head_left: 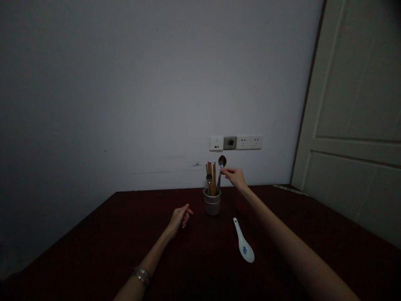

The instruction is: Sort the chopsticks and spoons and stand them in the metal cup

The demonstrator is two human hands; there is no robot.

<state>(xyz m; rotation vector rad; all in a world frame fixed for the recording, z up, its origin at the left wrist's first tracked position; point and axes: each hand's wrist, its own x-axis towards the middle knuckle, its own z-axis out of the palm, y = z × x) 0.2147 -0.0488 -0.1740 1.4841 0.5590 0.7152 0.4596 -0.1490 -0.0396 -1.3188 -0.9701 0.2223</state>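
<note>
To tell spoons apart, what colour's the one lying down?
White spoon, blue pattern on its bowl; head view.

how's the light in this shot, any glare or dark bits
Head view: dim overall, no harsh glare; the table sinks nearly to black along the bottom; the white spoon stands out pale; the right hand and metal spoon stay readable.

Right hand (pixel 234 177) pinches metal spoon (pixel 222 160) — left hand (pixel 179 218) near cup (pixel 212 207).
</note>
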